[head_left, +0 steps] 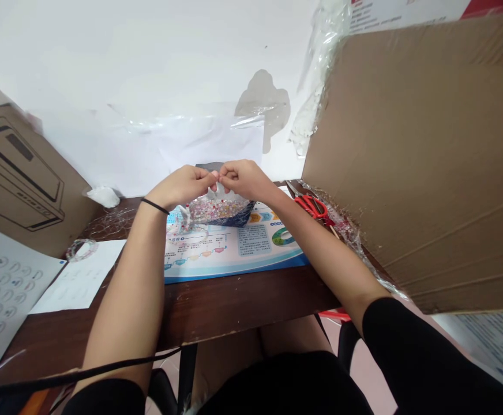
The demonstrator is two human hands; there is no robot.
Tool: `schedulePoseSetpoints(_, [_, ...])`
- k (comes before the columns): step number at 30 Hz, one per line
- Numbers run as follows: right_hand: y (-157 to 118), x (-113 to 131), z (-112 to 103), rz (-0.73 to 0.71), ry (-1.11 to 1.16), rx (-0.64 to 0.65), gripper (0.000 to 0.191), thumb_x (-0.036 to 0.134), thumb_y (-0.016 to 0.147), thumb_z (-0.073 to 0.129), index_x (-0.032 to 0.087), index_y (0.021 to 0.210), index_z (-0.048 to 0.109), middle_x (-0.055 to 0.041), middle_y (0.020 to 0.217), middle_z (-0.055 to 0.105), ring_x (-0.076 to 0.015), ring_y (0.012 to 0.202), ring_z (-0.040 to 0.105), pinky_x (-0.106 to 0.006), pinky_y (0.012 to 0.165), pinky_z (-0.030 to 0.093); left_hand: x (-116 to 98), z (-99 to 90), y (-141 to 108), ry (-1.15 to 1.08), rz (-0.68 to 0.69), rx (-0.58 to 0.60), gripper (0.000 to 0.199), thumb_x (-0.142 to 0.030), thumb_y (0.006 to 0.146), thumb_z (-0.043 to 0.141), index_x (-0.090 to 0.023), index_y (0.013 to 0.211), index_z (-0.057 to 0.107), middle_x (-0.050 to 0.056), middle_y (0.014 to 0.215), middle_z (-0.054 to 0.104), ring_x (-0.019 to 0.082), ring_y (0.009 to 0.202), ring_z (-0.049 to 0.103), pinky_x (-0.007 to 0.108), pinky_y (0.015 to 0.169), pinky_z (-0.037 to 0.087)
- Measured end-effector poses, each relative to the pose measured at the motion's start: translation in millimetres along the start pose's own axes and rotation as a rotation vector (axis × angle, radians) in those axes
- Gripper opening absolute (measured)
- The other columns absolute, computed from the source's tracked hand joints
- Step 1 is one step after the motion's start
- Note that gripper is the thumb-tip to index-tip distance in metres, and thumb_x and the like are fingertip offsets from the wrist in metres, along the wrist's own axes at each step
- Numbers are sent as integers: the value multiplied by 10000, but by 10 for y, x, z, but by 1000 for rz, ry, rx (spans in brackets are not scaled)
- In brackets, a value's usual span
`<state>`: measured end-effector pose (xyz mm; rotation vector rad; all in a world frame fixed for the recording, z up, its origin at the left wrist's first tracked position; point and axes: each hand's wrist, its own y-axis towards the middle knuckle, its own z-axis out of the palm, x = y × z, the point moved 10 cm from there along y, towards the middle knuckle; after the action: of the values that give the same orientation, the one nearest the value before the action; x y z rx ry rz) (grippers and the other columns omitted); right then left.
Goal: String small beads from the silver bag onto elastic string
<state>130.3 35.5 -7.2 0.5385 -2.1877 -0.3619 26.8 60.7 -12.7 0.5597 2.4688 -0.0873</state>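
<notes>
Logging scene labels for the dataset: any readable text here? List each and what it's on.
Nothing can be quoted; no text is legible.
Printed mat: captions too small to read.
Sheet of round icons: labels too blurred.
White paper: faint lines, too small.
Wall notice: cut off and blurred.
Floor poster: blurred.

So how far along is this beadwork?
Done, it seems: a beaded loop lies on the table. In hand: the left hand and right hand pinch something too small to make out, above a bag of mixed beads. Left: the bag holds plenty of beads, and the red scissors lie unused.
</notes>
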Motion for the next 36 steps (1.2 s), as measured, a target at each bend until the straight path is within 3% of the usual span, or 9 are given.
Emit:
schedulePoseSetpoints(4, [17, -37, -144, 4, 12, -129, 142, 249, 843, 477, 184, 765, 576, 4, 653, 638, -112, 617, 531, -261, 641, 421, -100, 162, -34, 115, 81, 188, 264, -436, 709, 581, -190, 776, 648, 23, 631, 563, 131, 542, 474, 254, 539, 333])
schedulePoseSetpoints(9, [20, -129, -360, 43, 61, -302, 189, 300, 886, 433, 191, 860, 585, -13, 722, 648, -135, 696, 572, -290, 696, 458, 31, 372, -40, 127, 70, 407, 181, -305, 606, 609, -197, 739, 667, 31, 661, 628, 163, 576, 551, 254, 541, 384])
schedulePoseSetpoints(15, [-63, -303, -740, 102, 147, -582, 232, 325, 920, 405, 193, 992, 582, -23, 764, 629, -131, 711, 591, -288, 692, 495, 291, 639, -147, 71, -69, 683, 153, -262, 544, 648, -188, 678, 663, 68, 710, 682, 222, 723, 645, 254, 601, 442])
schedulePoseSetpoints(18, [-75, -378, -793, 121, 220, -626, 243, 340, 932, 396, 203, 1043, 563, -24, 793, 627, -118, 674, 592, -266, 630, 509, 351, 683, -223, 126, -132, 755, 153, -262, 534, 644, -191, 668, 655, 80, 704, 680, 236, 726, 640, 260, 582, 428])
schedulePoseSetpoints(20, [-53, -404, -750, 129, 265, -603, 245, 341, 936, 395, 207, 1067, 553, -23, 802, 626, -110, 665, 598, -245, 592, 513, 336, 604, -183, 157, -121, 677, 129, -293, 550, 631, -191, 629, 626, 63, 625, 637, 214, 633, 603, 268, 560, 411])
schedulePoseSetpoints(24, [32, -397, -534, 127, 289, -453, 222, 335, 927, 414, 206, 1037, 558, -21, 796, 620, -107, 683, 616, -229, 579, 526, 216, 279, -28, 183, -15, 370, 190, -379, 618, 609, -195, 583, 581, 24, 534, 531, 159, 519, 486, 267, 525, 360])
schedulePoseSetpoints(28, [80, -393, -331, 121, 227, -290, 177, 316, 903, 438, 201, 928, 570, -27, 817, 630, -122, 696, 627, -251, 585, 532, 179, 44, 10, 78, -55, 177, 233, -404, 686, 590, -181, 620, 581, 20, 554, 512, 141, 523, 462, 262, 528, 361])
schedulePoseSetpoints(33, [71, -376, -285, 97, -4, -229, 129, 234, 842, 480, 188, 776, 580, -37, 797, 651, -154, 684, 614, -308, 655, 514, 39, -240, -12, -84, -54, -128, 231, -367, 768, 553, -156, 685, 594, 13, 557, 469, 122, 520, 443, 249, 514, 321])
schedulePoseSetpoints(36, [69, -314, -293, 47, -152, -227, 94, 207, 806, 517, 190, 765, 600, -39, 819, 671, -172, 756, 609, -321, 750, 490, -21, -302, -14, -194, -2, -220, 236, -368, 798, 540, -151, 745, 617, 14, 592, 478, 113, 532, 439, 246, 524, 332])
